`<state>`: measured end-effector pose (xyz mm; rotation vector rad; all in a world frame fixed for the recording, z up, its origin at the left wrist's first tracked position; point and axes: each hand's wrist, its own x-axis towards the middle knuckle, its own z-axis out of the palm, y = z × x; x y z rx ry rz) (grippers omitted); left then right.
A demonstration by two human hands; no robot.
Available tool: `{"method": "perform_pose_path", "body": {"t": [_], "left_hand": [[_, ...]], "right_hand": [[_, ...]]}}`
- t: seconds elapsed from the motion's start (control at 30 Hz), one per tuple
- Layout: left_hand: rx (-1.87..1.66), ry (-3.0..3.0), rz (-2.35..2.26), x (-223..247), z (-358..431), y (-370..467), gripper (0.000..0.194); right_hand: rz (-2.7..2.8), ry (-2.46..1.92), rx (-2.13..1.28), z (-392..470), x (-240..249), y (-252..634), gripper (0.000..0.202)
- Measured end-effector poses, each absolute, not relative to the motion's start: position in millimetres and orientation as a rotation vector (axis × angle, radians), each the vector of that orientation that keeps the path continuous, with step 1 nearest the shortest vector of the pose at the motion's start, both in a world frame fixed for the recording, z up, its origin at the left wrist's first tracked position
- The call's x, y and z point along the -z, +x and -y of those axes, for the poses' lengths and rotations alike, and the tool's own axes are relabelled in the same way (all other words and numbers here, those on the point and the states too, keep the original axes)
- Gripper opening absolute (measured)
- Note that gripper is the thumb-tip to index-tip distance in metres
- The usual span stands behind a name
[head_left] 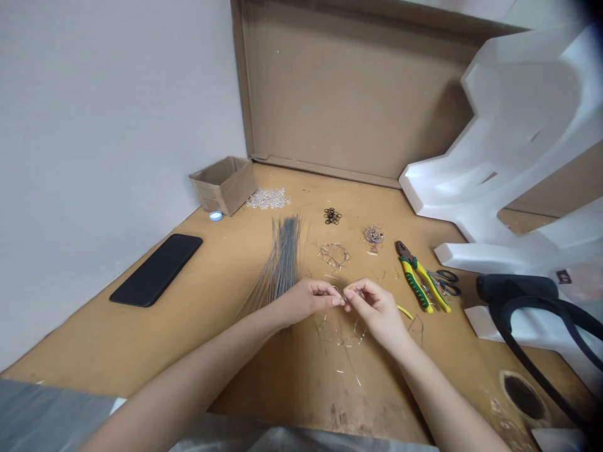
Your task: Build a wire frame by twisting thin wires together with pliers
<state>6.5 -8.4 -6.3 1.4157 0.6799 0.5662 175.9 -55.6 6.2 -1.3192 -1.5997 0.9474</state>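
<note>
My left hand [308, 300] and my right hand [374, 307] meet at the fingertips above the table's middle. Both pinch a thin wire ring, part of which hangs below them as a loop with small clear pieces [340, 339]. Just beyond my hands lies another wire ring with clear bits [334, 255]. A bundle of straight grey wires [286, 251] lies beside my left hand, partly under the forearm. Farther back are a small heap of black rings [332, 216] and a tangled clump of wire and beads [374, 234].
Yellow-green pliers [417, 276] and dark-handled scissors [447, 282] lie right. A black phone [157, 270] is left. A small cardboard box [223, 185], blue-white round item [215, 216] and clear beads [269, 198] are at back left. White foam [518, 125] and a black strap [506, 320] stand right.
</note>
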Motion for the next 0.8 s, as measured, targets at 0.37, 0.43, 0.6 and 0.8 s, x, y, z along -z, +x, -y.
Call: {"method": "perform_pose_path", "body": {"t": [0.37,0.43,0.6,0.8], "left_hand": [[-0.565,1.282,-0.617,9.6,8.5,5.1,0.017],[-0.549,1.266,-0.629,10.6,7.8,4.7,0.017],[-0.510,1.156,-0.566,9.4,7.0,3.0,0.014],[-0.496,1.101,-0.526,3.9,7.7,0.5,0.009]], "right_hand": [[1.637,-1.227,-0.910,56.4,-5.7,176.3,0.014],[1.659,-1.210,-0.895,56.9,-6.7,176.2,0.013],[1.741,-1.144,-0.847,57.5,-8.9,176.5,0.012],[1.803,-1.114,-0.825,58.1,-9.1,176.8,0.011]]}}
